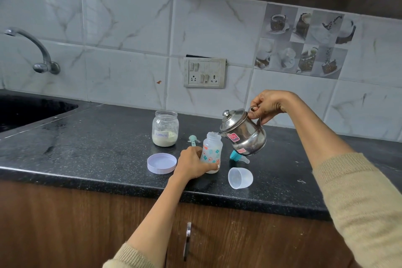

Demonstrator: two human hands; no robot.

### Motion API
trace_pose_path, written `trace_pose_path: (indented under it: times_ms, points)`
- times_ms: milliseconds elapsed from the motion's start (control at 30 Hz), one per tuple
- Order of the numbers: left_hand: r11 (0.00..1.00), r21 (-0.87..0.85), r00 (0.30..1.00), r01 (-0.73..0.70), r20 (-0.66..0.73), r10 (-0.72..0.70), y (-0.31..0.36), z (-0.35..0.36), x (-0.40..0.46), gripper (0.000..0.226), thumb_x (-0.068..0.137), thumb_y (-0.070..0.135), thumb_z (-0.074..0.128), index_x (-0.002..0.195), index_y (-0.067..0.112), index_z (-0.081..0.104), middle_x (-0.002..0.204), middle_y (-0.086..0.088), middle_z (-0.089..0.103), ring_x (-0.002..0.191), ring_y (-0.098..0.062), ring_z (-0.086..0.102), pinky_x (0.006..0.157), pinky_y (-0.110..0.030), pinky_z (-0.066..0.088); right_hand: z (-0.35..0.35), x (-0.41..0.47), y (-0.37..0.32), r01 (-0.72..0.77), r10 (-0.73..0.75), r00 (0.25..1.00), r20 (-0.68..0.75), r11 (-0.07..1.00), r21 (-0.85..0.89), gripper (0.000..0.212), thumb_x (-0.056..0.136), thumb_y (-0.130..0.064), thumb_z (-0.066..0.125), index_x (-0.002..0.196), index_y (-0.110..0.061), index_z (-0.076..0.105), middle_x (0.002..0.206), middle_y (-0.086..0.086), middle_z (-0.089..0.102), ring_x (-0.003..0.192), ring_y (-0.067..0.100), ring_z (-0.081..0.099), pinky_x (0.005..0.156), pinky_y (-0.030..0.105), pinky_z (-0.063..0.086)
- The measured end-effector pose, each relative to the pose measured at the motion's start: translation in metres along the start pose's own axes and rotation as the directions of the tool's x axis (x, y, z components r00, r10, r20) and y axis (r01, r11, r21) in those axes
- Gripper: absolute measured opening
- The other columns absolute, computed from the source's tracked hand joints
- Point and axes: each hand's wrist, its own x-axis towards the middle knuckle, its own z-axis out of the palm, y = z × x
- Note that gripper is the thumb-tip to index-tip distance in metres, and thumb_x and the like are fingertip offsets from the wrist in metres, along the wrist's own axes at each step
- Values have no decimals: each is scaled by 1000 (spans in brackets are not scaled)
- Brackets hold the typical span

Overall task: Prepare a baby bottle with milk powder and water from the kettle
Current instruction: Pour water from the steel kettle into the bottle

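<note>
A small baby bottle [212, 150] with orange and teal prints stands uncapped on the black counter [87, 154], with white powder at its bottom. My left hand [192, 164] grips its lower part. My right hand [266, 105] holds the handle of a steel kettle [243, 131], tilted left with its spout at the bottle's mouth. An open glass jar of milk powder [164, 128] labelled Formula stands behind. A teal scoop [193, 139] lies between jar and bottle.
The jar's white lid [161, 163] lies left of the bottle. A teal teat ring [239, 156] and a clear cap [240, 178] lie to the right. A dark sink [28, 107] and tap [41, 54] are far left. A switch panel [204, 73] is on the tiled wall.
</note>
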Motion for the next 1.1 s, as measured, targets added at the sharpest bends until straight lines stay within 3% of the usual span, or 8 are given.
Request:
trace_pose_path:
  times_ms: [300,1100]
  points:
    - [1000,0,1000,1,5,-1,0,0,0,61,63,38,84,116,14,65,116,-2,68,106,-15,63,90,-31,52,-1,4,-1,2,-2,1000,-1,1000,-15,30,78,-5,72,61,-12,48,66,8,57,70,23,65,65,23,57]
    - [1000,3,1000,-5,9,5,0,-1,0,60,63,37,84,114,14,63,117,-3,67,106,-16,63,88,-30,52,-1,4,-2,-6,6,1000,-6,1000,-17,30,78,-4,72,61,-12,49,69,8,58,72,23,65,67,24,57]
